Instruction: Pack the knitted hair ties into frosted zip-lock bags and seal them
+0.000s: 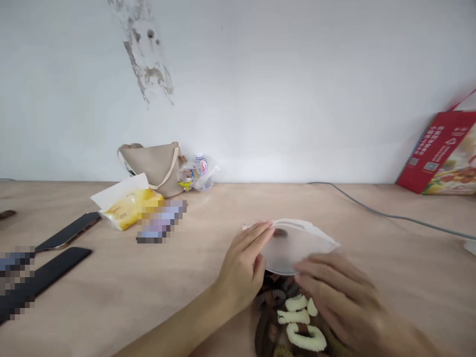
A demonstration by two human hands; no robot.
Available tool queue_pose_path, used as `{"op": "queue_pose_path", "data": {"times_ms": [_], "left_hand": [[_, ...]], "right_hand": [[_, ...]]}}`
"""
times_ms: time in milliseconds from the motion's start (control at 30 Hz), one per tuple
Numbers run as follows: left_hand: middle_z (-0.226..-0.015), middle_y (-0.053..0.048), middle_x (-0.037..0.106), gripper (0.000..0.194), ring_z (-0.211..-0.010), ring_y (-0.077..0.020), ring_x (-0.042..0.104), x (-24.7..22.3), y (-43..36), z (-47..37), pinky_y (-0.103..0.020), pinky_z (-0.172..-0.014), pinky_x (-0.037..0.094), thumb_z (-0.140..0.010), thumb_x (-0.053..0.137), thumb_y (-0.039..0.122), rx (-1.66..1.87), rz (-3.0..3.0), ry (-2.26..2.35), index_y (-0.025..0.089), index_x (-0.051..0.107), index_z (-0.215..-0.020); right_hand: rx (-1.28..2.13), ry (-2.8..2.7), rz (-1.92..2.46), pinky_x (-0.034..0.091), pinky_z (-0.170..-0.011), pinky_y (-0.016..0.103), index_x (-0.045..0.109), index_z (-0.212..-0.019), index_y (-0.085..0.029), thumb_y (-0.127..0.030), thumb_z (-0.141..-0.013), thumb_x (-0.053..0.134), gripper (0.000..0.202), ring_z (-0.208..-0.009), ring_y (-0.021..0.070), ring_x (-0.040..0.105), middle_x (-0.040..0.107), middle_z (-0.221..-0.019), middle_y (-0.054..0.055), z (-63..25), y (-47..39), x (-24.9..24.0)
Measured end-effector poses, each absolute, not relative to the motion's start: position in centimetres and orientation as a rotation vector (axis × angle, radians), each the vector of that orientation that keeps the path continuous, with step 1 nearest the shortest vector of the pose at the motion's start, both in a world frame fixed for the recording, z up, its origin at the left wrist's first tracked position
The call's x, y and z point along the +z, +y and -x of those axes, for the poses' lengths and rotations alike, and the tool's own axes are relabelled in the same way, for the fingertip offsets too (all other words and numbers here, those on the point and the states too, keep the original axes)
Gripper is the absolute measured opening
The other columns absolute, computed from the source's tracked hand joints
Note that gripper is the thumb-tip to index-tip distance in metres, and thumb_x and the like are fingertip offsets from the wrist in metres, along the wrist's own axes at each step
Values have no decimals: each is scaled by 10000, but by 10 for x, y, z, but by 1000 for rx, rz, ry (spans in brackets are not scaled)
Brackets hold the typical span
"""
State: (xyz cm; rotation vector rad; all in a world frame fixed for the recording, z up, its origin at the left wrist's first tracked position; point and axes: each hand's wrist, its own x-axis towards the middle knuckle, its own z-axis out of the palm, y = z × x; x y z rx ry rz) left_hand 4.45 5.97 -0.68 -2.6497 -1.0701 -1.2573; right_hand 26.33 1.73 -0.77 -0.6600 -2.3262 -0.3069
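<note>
A translucent white plastic bag (297, 245) stands with its mouth agape just above a heap of hair ties. My left hand (243, 263) is at the bag's left edge, its fingers straight along the rim and its thumb lower down. My right hand (342, 292), blurred by motion, reaches over from the right with fingers stretched out to the bag's lower edge. Between my forearms lie cream fuzzy hair ties (305, 337) among dark brown and grey ones (267, 327). Whether this heap lies inside the bag or in front of it, I cannot tell. My right thumb is hidden.
Phones (69, 230) lie to the left, near a yellow tissue pack (130, 208). A beige handbag (154, 161) and a small bottle (201, 163) stand by the wall. A grey cable (372, 209) crosses the right side below a red box (427, 153).
</note>
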Motion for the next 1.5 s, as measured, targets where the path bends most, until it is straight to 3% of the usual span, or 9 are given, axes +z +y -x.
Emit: {"op": "queue_pose_path", "data": {"times_ms": [133,267,367,567,800,1067,1233,1367,1500], "left_hand": [[-1316,-75,566,559,-1231,-183,510,-6,65,-42,-378,-1034,453,-798,347,1,-1318,2629,-1156,189,501,-1301],[-1299,-89,579,525,-1224,-181,517,-7,67,-40,-365,-1040,449,-810,344,12,-1323,2607,-1199,156,525,-1281],[-1296,-87,582,529,-1221,-178,519,-6,68,-39,-362,-1043,445,-799,348,10,-1319,2597,-1222,153,530,-1275],[-1287,-93,588,517,-1214,-184,527,-7,69,-39,-362,-1037,450,-806,350,21,-1309,2588,-1239,139,536,-1273],[-1324,-69,560,552,-1237,-179,506,-8,64,-45,-342,-1050,436,-799,362,14,-1355,2623,-1170,169,504,-1309],[-1369,-78,516,528,-1270,-176,473,-5,67,-42,-334,-1071,402,-832,360,48,-1358,2602,-1325,155,474,-1336],[-1388,-35,499,561,-1280,-157,458,-3,69,-41,-307,-1081,385,-817,374,44,-1416,2565,-1394,199,463,-1348],[-1378,-60,508,525,-1278,-156,460,-2,70,-41,-289,-1080,381,-827,376,62,-1401,2543,-1434,149,480,-1334],[-1365,-88,519,499,-1275,-160,465,-2,69,-42,-278,-1084,370,-836,360,74,-1378,2537,-1453,94,498,-1315]], "right_hand": [[9,-2459,831,508,-680,314,600,-934,-205,-82,-846,449,213,-738,174,614,668,-847,41,-254,14,-13],[119,-2499,1072,475,-734,338,597,-875,-243,-142,-870,480,155,-828,190,609,654,-899,24,-254,15,-21],[86,-2519,1146,461,-703,351,585,-831,-253,-157,-864,507,128,-776,192,602,646,-853,-1,-255,18,-26],[-76,-2418,990,466,-683,333,604,-860,-243,-138,-862,505,144,-769,181,613,666,-900,20,-258,15,-20],[-380,-2228,889,456,-850,408,533,-1210,-187,-95,-859,470,368,-1029,246,577,602,-1223,113,-258,10,-15],[-259,-2301,890,470,-802,365,554,-1164,-188,-79,-847,469,346,-946,216,599,664,-1081,71,-256,17,-24],[11,-2341,957,473,-738,343,591,-1027,-219,-66,-859,446,269,-841,190,590,662,-990,47,-254,19,-24],[291,-2305,1241,455,-861,387,611,-1036,-250,-97,-823,475,295,-976,217,582,649,-1099,32,-247,24,-25],[360,-2239,1363,487,-779,321,643,-960,-262,-93,-780,467,303,-890,191,620,685,-968,10,-249,31,-27]]}}
